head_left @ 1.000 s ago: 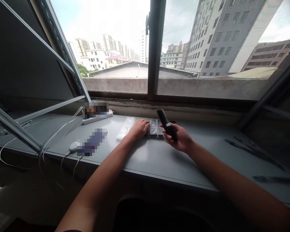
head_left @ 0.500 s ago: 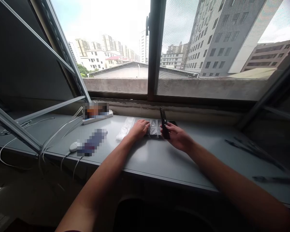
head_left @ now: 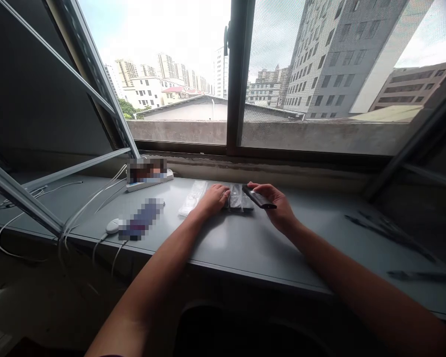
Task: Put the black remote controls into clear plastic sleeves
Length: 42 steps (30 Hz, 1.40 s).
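My right hand [head_left: 281, 208] is closed around a black remote control [head_left: 260, 197], held tilted a little above the table with its smooth back and rounded end in sight. My left hand [head_left: 213, 197] lies over dark items in clear plastic bags [head_left: 236, 197], fingers extended and fairly flat, partly hiding them. The bagged items sit side by side between my two hands. Just left of my left hand is a stack of clear, whitish plastic bags [head_left: 192, 198], flat on the table.
The grey table [head_left: 223, 248] runs along a window. On its left are a white power strip [head_left: 148, 181], a blurred-out bluish object [head_left: 141, 220], a white round plug or puck [head_left: 112, 226] and white cables. Black cables [head_left: 390, 233] lie right. Metal frame bars [head_left: 96, 89] slant at left.
My right hand has turned the remote control from nearly upright to a lower tilt, with its other side showing, and uncovered more of the bagged items. My left hand has stayed in place.
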{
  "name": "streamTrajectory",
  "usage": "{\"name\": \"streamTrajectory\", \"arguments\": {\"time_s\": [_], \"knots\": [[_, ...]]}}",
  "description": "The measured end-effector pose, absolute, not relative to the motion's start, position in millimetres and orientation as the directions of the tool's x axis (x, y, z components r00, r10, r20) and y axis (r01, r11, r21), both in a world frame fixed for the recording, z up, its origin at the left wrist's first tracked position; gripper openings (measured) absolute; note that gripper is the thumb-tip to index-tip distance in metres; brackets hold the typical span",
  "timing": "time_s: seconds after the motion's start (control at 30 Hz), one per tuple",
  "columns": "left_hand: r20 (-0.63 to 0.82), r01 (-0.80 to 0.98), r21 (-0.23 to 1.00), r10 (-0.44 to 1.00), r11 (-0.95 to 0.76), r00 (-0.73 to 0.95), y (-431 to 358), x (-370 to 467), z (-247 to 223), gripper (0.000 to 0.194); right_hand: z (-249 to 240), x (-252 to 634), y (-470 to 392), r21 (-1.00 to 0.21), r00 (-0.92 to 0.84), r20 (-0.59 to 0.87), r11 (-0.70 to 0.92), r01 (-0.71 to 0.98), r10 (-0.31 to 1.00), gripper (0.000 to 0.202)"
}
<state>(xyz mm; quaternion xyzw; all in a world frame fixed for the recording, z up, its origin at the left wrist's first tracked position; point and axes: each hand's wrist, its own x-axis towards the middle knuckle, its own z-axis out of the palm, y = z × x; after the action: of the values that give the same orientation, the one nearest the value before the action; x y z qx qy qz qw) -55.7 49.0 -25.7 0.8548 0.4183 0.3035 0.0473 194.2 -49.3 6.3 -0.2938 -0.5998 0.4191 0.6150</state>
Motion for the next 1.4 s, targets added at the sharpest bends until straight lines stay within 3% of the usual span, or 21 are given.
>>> {"name": "streamTrajectory", "arguments": {"time_s": [0.23, 0.47, 1.4], "knots": [[0.482, 0.690, 0.337, 0.747, -0.641, 0.458, 49.8, -54.7, -26.8, 0.039, 3.7, 197.2, -46.3, -0.867, -0.021, 0.495, 0.492, -0.074, 0.869, 0.038], [0.491, 0.692, 0.325, 0.741, -0.645, 0.459, 53.5, -54.9, -30.3, 0.038, -10.3, 201.5, -32.8, -0.879, 0.010, 0.464, 0.462, -0.120, 0.886, 0.046], [0.487, 0.703, 0.326, 0.750, -0.632, 0.448, 49.5, -55.3, -26.2, 0.037, -7.9, 199.7, -34.3, -0.908, 0.103, 0.398, 0.408, -0.093, 0.911, 0.046]]}}
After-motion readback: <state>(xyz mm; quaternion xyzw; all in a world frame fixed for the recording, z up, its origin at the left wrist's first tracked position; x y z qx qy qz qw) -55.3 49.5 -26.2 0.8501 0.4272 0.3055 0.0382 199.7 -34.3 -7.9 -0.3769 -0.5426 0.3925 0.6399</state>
